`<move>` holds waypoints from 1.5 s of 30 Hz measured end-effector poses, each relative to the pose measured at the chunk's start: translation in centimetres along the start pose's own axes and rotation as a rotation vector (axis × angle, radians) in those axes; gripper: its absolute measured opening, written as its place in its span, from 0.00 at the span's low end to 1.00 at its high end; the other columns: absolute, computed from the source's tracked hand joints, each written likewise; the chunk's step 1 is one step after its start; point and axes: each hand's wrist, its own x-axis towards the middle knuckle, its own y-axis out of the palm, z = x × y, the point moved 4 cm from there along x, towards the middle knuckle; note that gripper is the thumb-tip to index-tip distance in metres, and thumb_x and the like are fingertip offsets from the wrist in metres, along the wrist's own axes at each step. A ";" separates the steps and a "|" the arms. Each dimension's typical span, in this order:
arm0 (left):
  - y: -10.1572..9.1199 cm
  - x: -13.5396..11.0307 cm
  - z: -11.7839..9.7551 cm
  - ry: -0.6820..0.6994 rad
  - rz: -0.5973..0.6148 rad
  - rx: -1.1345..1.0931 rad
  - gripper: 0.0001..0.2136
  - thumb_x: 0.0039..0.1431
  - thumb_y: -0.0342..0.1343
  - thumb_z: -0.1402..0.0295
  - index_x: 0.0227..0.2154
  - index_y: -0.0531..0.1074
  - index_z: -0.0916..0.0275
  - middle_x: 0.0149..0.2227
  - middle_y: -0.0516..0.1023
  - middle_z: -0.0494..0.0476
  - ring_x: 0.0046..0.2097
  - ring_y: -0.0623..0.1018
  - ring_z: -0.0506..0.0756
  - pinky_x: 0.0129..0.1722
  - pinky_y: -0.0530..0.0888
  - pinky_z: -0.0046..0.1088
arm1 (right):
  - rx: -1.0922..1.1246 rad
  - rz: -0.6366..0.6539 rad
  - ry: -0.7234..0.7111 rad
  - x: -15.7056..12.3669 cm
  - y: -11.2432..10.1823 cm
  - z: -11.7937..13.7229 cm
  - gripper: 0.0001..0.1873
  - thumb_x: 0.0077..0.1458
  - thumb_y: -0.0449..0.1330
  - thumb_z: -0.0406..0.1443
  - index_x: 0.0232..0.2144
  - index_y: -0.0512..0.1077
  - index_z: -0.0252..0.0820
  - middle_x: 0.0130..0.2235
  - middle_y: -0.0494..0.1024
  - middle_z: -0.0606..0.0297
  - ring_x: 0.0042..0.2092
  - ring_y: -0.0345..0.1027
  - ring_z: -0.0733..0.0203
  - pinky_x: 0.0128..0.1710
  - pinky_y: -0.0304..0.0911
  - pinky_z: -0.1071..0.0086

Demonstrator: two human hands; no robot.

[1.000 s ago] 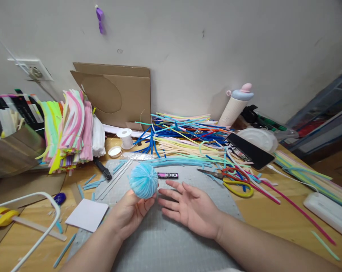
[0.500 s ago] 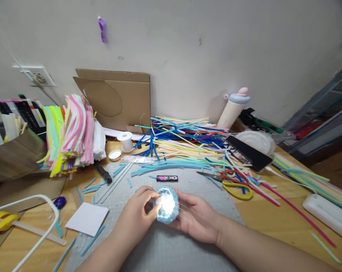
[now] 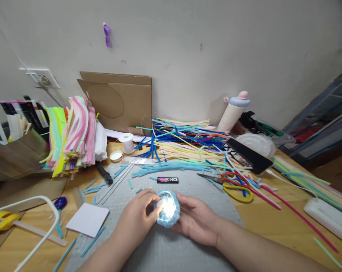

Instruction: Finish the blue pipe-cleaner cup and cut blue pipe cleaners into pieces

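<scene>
A fluffy light-blue pompom (image 3: 167, 209), bright white at its middle, is held between both my hands over a grey cutting mat (image 3: 165, 249). My left hand (image 3: 138, 219) pinches its left side with curled fingers. My right hand (image 3: 196, 219) cups it from the right and below, fingers closed round it. Fine thread-like lines run across my right hand's fingers.
A black lighter (image 3: 167, 180) and red-and-yellow scissors (image 3: 230, 183) lie on the mat's far side. A heap of coloured pipe cleaners (image 3: 184, 145), a thread spool (image 3: 127, 142), a phone (image 3: 248, 154), a bottle (image 3: 233, 111), cardboard (image 3: 122, 100), a yellow glue gun (image 3: 2, 221) and white paper (image 3: 87, 220) surround it.
A second ago my left hand held the pompom up alone with my right hand open beside it. Both hands have since closed on it and lowered it toward the mat.
</scene>
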 end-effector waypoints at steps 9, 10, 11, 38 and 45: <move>0.0 0.0 -0.1 0.007 0.004 0.016 0.05 0.53 0.52 0.73 0.32 0.71 0.60 0.37 0.73 0.56 0.36 0.73 0.54 0.36 0.68 0.29 | -0.042 -0.010 0.020 0.0 0.0 0.0 0.15 0.55 0.56 0.39 0.44 0.68 0.39 0.36 0.78 0.63 0.35 0.71 0.63 0.37 0.63 0.67; 0.0 0.0 -0.2 0.011 0.003 0.025 0.05 0.54 0.52 0.73 0.32 0.71 0.60 0.37 0.73 0.56 0.36 0.72 0.54 0.36 0.69 0.30 | -0.043 -0.002 0.020 0.0 0.0 0.0 0.15 0.56 0.56 0.39 0.44 0.69 0.38 0.35 0.78 0.63 0.34 0.71 0.63 0.38 0.63 0.67; 0.0 0.0 -0.2 0.014 0.000 0.034 0.04 0.54 0.52 0.72 0.32 0.71 0.60 0.37 0.72 0.56 0.35 0.72 0.54 0.36 0.69 0.30 | -0.042 0.006 0.018 0.0 0.1 0.0 0.14 0.56 0.56 0.39 0.43 0.69 0.38 0.35 0.78 0.63 0.34 0.71 0.63 0.38 0.63 0.67; 0.2 -0.3 0.8 0.006 -0.115 0.061 0.31 0.46 0.62 0.66 0.54 0.58 0.57 0.54 0.65 0.61 0.57 0.64 0.62 0.56 0.61 0.45 | -0.951 -0.270 -0.724 -1.0 -0.5 4.5 0.08 0.53 0.56 0.37 0.36 0.72 0.44 0.43 0.74 0.60 0.45 0.67 0.55 0.44 0.63 0.60; 1.4 -1.0 0.1 0.059 0.073 0.049 0.36 0.41 0.65 0.69 0.55 0.59 0.54 0.55 0.64 0.58 0.58 0.62 0.61 0.58 0.60 0.41 | -1.876 -0.371 -0.710 -0.3 -1.0 6.3 0.16 0.54 0.52 0.30 0.41 0.74 0.50 0.57 0.67 0.61 0.60 0.53 0.52 0.58 0.36 0.46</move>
